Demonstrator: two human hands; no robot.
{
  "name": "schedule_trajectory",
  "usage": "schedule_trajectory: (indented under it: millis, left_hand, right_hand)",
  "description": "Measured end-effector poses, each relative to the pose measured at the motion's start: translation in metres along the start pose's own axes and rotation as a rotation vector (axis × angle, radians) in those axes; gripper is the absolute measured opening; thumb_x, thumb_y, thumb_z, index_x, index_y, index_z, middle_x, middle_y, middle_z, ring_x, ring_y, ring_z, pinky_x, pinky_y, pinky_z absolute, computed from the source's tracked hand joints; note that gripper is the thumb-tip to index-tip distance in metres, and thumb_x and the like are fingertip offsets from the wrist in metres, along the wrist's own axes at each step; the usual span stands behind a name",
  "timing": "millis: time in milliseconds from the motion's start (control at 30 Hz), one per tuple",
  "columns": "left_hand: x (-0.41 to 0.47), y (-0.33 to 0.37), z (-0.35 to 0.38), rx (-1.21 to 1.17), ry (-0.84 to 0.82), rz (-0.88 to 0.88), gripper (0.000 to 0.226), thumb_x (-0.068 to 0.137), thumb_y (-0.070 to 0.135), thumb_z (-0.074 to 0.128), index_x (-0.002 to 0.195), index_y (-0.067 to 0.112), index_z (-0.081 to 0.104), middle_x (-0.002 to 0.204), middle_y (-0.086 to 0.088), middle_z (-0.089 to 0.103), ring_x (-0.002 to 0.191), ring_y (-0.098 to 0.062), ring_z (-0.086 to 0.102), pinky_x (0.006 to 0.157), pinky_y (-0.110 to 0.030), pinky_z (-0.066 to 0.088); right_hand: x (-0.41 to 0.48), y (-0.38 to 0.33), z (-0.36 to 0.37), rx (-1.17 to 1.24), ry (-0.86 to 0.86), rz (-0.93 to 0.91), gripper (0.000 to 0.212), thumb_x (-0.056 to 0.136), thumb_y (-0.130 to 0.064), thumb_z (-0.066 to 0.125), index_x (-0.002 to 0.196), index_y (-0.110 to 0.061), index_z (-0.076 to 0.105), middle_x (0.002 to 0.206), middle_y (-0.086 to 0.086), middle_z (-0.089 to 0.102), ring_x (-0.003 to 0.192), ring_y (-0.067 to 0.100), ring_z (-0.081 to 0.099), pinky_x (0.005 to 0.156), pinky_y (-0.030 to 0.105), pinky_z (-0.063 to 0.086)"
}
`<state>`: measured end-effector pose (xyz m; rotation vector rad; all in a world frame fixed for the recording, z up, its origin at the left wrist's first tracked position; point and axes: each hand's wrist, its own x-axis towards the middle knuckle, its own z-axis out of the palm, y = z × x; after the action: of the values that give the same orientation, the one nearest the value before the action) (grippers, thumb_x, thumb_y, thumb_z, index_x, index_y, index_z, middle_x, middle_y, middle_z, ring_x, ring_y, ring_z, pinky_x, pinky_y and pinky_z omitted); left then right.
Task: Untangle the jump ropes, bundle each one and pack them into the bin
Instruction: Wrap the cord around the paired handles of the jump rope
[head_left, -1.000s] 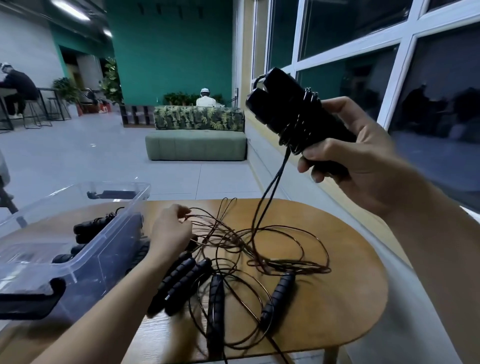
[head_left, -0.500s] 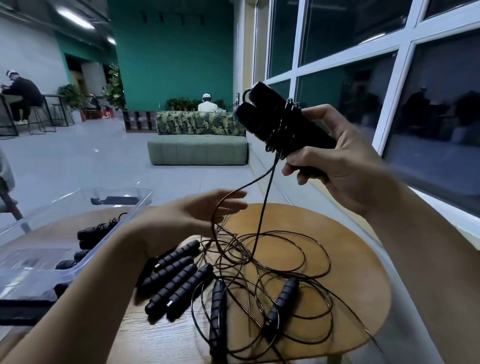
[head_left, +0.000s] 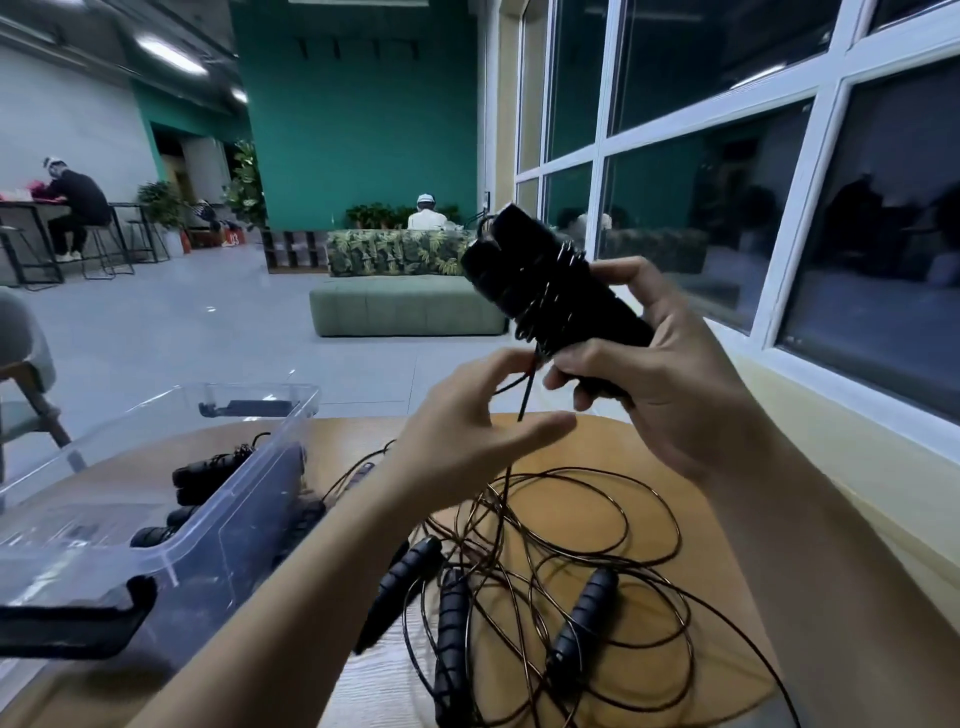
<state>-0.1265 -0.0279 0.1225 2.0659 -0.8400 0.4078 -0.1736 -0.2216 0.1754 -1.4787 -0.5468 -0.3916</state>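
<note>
The right hand (head_left: 675, 374) is raised above the surface (head_left: 727, 561). Its fingers (head_left: 576, 358) are curled tightly round the handle bundle (head_left: 540, 286), a pair of black handles held side by side with several turns of cord wound round them. The bundle projects up and to the left from the fingers.

The left hand (head_left: 467, 431) sits just below and left of the right fingers. Its index finger and thumb are part closed around the cord (head_left: 524, 397), which leaves the bundle and runs down between them.

Below the left fingers, the cord joins the tangle of ropes (head_left: 561, 525) lying on the surface. Three loose handles (head_left: 452, 623) lie in the tangle.

The bin (head_left: 291, 410), of clear plastic, stands left of the left forearm. It contains bundled ropes (head_left: 208, 470).
</note>
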Motion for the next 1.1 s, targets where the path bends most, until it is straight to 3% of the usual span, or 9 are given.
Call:
schedule_trajectory:
  millis: [67,133,200,267,467,567,667,867,1100]
  left_hand:
    - [0.003,-0.002,0.014,-0.121,0.056,0.002,0.018,0.103,0.039,0.067,0.117,0.028,0.069,0.106,0.013,0.075,0.104,-0.004,0.07,0.092,-0.036,0.055]
    - [0.006,-0.001,0.022,-0.299,0.057,-0.063,0.017,0.11,0.03,0.057,0.11,0.019,0.07,0.082,0.008,0.071,0.08,-0.013,0.071,0.08,-0.043,0.056]
    - [0.004,0.004,0.025,-0.468,0.023,-0.148,0.024,0.113,0.028,0.051,0.107,0.013,0.069,0.066,0.009,0.052,0.059,-0.014,0.054,0.062,-0.038,0.049]
    - [0.002,0.01,0.023,-0.494,-0.02,-0.209,0.028,0.113,0.03,0.049,0.104,0.015,0.071,0.063,0.009,0.041,0.053,-0.012,0.037,0.05,-0.03,0.033]
    - [0.006,0.011,0.0,-0.038,-0.08,-0.188,0.028,0.108,0.04,0.056,0.094,0.028,0.078,0.052,0.014,0.049,0.046,-0.005,0.039,0.049,-0.024,0.03]
    - [0.006,0.014,-0.016,0.141,-0.117,-0.129,0.026,0.103,0.042,0.064,0.085,0.03,0.078,0.053,0.013,0.057,0.044,-0.005,0.041,0.045,-0.021,0.028]
    - [0.007,0.01,-0.031,0.222,-0.085,-0.102,0.028,0.098,0.051,0.069,0.081,0.031,0.079,0.064,0.007,0.07,0.052,-0.011,0.054,0.051,-0.03,0.039]
    - [0.006,0.012,-0.045,0.117,-0.019,-0.083,0.027,0.083,0.046,0.087,0.074,0.024,0.076,0.058,0.002,0.059,0.052,-0.006,0.041,0.051,-0.024,0.031]
    - [0.002,0.02,-0.049,-0.175,-0.052,-0.05,0.035,0.059,0.047,0.093,0.075,0.02,0.077,0.079,-0.023,0.07,0.068,-0.02,0.053,0.068,-0.036,0.04]
  right_hand:
    - [-0.001,0.007,0.003,-0.005,-0.011,0.008,0.054,0.086,0.019,0.071,0.128,-0.013,0.06,0.092,0.022,0.075,0.074,0.039,0.072,0.057,0.037,0.056]
    - [-0.002,0.012,-0.001,-0.022,0.002,0.01,0.053,0.086,0.019,0.072,0.125,-0.015,0.061,0.093,0.024,0.073,0.073,0.04,0.068,0.057,0.036,0.057]
    - [-0.001,0.013,-0.007,-0.039,0.038,0.016,0.051,0.087,0.015,0.074,0.128,-0.013,0.061,0.092,0.021,0.074,0.075,0.039,0.07,0.058,0.036,0.056]
    - [-0.001,0.014,-0.014,-0.088,0.075,0.033,0.051,0.088,0.014,0.074,0.13,-0.012,0.059,0.091,0.019,0.076,0.076,0.039,0.074,0.059,0.037,0.056]
    - [-0.006,0.029,-0.027,-0.487,0.174,0.071,0.057,0.087,0.002,0.079,0.129,-0.031,0.059,0.088,0.006,0.079,0.072,0.031,0.078,0.058,0.041,0.06]
    - [-0.012,0.033,-0.028,-0.666,0.185,0.126,0.057,0.084,-0.003,0.081,0.125,-0.037,0.059,0.08,0.002,0.078,0.056,0.022,0.072,0.053,0.032,0.057]
    - [-0.015,0.031,-0.028,-0.733,0.118,0.202,0.053,0.082,-0.002,0.081,0.118,-0.036,0.061,0.08,0.003,0.077,0.051,0.013,0.069,0.049,0.027,0.054]
    - [-0.018,0.02,-0.032,-0.597,-0.222,0.457,0.048,0.086,0.004,0.079,0.119,-0.026,0.064,0.097,0.014,0.078,0.076,0.033,0.08,0.056,0.036,0.058]
    - [-0.02,0.0,-0.031,-0.418,-0.6,0.584,0.047,0.09,0.003,0.08,0.125,-0.02,0.059,0.094,0.019,0.077,0.062,0.03,0.064,0.044,0.028,0.046]
